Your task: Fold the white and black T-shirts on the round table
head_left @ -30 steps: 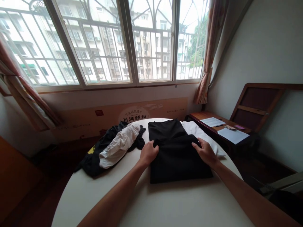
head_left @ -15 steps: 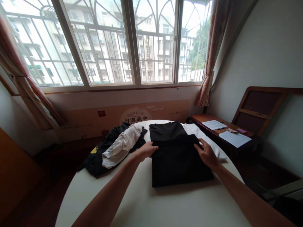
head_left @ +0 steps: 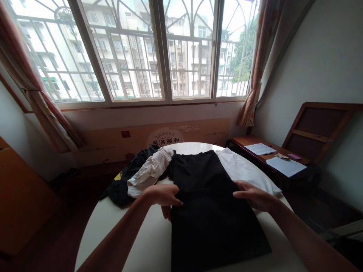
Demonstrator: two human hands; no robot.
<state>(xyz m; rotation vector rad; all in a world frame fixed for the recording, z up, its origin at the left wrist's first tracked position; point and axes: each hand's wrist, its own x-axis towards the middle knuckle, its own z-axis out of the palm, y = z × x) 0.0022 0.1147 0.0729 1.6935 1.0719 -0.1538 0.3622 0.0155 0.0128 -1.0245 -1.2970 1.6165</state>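
Observation:
A black garment (head_left: 212, 226) lies spread lengthwise on the round white table (head_left: 193, 148), its near end reaching the bottom of the view. My left hand (head_left: 162, 198) grips its left edge, thumb curled below. My right hand (head_left: 253, 196) lies at the right edge, fingers extended; any grip is hidden. A white garment (head_left: 244, 170) pokes out from beneath the black one on the far right. To the left of my left hand sits a crumpled heap of white cloth (head_left: 150, 170) over dark cloth (head_left: 121, 185).
A low wooden side table (head_left: 249, 145) at right bears sheets of paper (head_left: 286, 166). Behind it leans a wooden frame (head_left: 314, 130). A printed cardboard panel (head_left: 170, 136) stands beneath the barred window (head_left: 127, 53). The table's curved edge drops to a dark floor.
The black garment's folded layer has opened toward me, so the garment now stretches much longer down the table. My hands have moved toward me and further apart, and the view has shifted slightly.

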